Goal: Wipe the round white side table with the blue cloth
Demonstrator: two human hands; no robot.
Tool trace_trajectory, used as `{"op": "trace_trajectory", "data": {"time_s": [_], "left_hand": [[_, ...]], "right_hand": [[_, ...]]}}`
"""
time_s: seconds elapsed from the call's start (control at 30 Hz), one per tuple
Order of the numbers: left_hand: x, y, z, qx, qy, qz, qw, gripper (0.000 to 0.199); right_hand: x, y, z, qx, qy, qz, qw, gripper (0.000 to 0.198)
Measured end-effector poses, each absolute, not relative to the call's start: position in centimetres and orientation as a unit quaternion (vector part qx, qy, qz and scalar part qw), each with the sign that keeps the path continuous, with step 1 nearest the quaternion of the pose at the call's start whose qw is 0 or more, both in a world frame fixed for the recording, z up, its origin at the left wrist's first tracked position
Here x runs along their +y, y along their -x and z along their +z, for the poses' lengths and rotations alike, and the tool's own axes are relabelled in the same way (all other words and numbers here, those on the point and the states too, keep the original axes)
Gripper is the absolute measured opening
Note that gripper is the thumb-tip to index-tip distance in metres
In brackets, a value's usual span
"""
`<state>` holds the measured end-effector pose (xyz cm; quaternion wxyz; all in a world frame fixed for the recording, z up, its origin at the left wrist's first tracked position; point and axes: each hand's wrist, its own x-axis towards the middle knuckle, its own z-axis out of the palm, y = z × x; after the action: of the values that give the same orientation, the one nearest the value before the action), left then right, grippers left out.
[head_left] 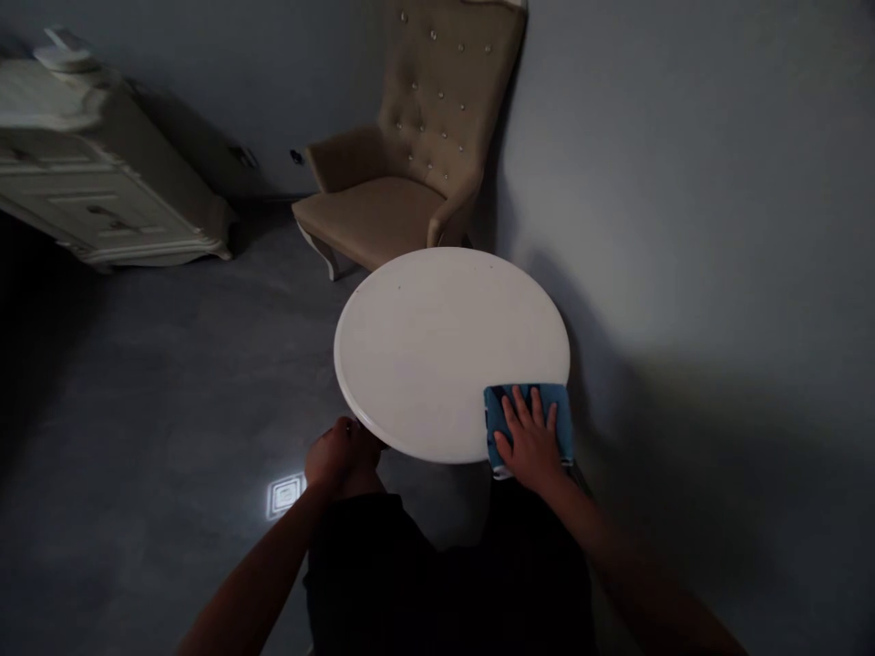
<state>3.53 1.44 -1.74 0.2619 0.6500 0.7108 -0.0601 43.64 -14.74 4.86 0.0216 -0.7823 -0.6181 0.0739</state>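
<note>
A round white table (444, 346) stands right in front of my knees, a few small dark specks showing on its top. Over its near right edge lies a folded blue cloth (561, 424). My right hand (537, 446) rests flat on the cloth with its fingers spread, pressing it to the tabletop. At the table's near left edge, beside my knee, my left hand (334, 456) is closed with curled fingers. Dim light and the hand itself hide what those fingers hold, if anything.
A tan tufted armchair (383, 210) stands behind the table against the wall. At the far left is a carved white cabinet (129, 196) with a pale object on top. The grey wall (717, 228) rises close on the right. A bright light patch (285, 495) marks the floor.
</note>
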Motion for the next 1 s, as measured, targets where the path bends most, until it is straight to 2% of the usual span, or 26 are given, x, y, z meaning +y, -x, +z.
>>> {"op": "trace_trajectory", "data": {"time_s": [0.1, 0.23, 0.47, 0.77, 0.87, 1.0], "left_hand": [[1.2, -3.4, -1.8, 0.710, -0.650, -0.059, 0.263, 0.049], [1.4, -3.6, -1.5, 0.712, -0.645, -0.065, 0.270, 0.050], [2.3, -4.2, -1.2, 0.735, -0.614, -0.084, 0.274, 0.049], [4.1, -3.2, -2.5, 0.750, -0.592, -0.127, 0.266, 0.053], [4.3, -2.9, -2.7, 0.750, -0.591, -0.132, 0.266, 0.054], [4.1, -2.9, -2.9, 0.754, -0.586, -0.127, 0.266, 0.054]], "right_hand": [[-15.2, -43.7, 4.6, -0.621, 0.779, 0.083, 0.014, 0.081], [-9.8, -45.7, 5.8, -0.645, 0.762, 0.061, -0.009, 0.081], [7.3, -50.9, 7.1, -0.675, 0.737, 0.030, -0.028, 0.080], [29.4, -57.3, 6.3, -0.611, 0.791, 0.026, 0.012, 0.084], [32.0, -58.4, 5.7, -0.602, 0.797, 0.025, 0.029, 0.086], [30.0, -58.5, 5.4, -0.611, 0.791, 0.017, 0.039, 0.086]]}}
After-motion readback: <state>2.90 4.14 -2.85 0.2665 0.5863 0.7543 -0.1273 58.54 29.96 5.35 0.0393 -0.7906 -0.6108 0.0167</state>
